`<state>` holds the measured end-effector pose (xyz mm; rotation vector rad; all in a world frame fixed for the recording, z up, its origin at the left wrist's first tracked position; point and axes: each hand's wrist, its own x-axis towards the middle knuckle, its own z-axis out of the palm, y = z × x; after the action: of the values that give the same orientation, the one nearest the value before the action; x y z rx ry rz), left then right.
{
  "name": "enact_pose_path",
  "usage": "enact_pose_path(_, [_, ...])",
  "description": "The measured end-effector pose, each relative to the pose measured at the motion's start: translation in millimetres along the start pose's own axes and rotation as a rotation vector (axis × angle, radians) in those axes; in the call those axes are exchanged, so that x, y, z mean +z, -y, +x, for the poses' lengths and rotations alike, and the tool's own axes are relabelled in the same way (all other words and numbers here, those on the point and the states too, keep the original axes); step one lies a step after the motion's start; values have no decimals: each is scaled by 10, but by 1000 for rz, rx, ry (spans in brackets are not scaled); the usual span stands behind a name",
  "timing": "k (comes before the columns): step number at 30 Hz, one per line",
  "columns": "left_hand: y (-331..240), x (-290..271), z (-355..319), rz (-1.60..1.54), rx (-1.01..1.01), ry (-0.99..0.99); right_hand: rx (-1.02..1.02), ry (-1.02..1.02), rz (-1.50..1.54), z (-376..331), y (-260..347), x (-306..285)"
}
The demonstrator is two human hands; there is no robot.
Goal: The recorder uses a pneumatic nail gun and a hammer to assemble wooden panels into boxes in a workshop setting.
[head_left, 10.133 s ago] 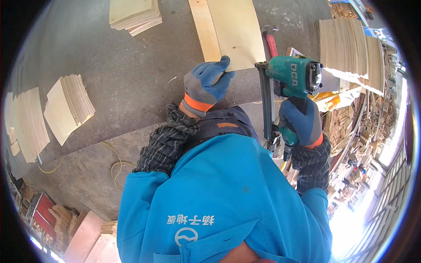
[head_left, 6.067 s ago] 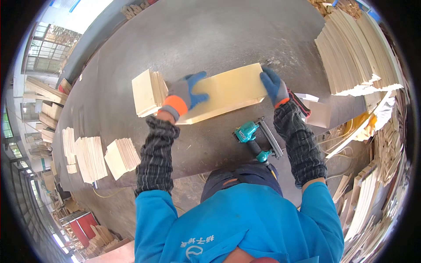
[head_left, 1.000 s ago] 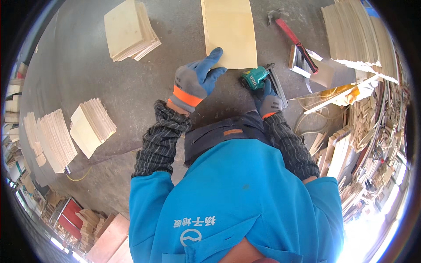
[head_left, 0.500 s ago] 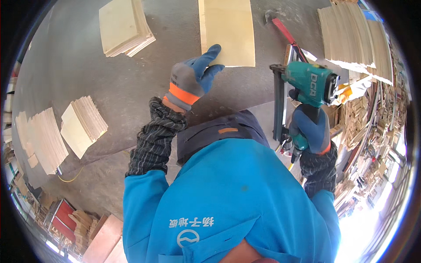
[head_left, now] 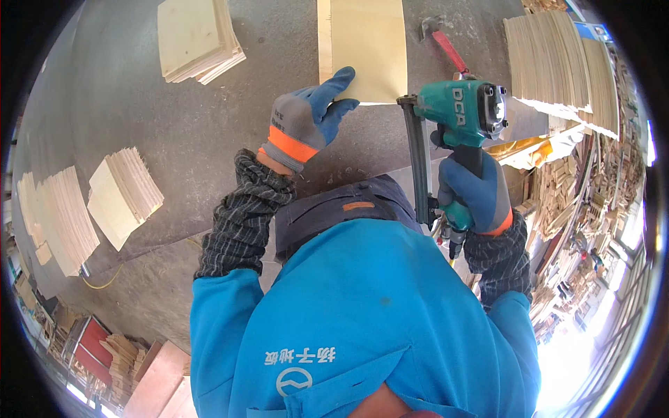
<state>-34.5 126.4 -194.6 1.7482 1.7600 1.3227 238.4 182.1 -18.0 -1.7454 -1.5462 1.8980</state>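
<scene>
The left hand lies flat, fingers spread, on the near edge of the pale plywood panel at the far side of the grey table; the right hand grips the teal nail gun just right of it; the nose should seat squarely, well apart from the fingers; the panel looks smooth, thin, rectangular.
</scene>
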Motion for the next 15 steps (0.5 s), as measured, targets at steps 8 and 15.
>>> enact_pose_path(8, [39, -6, 14, 3, 27, 1, 17, -28, -1, -9, 3, 13])
enact_pose_path(15, [30, 7, 7, 15, 12, 10, 7, -37, -16, -8, 20, 26])
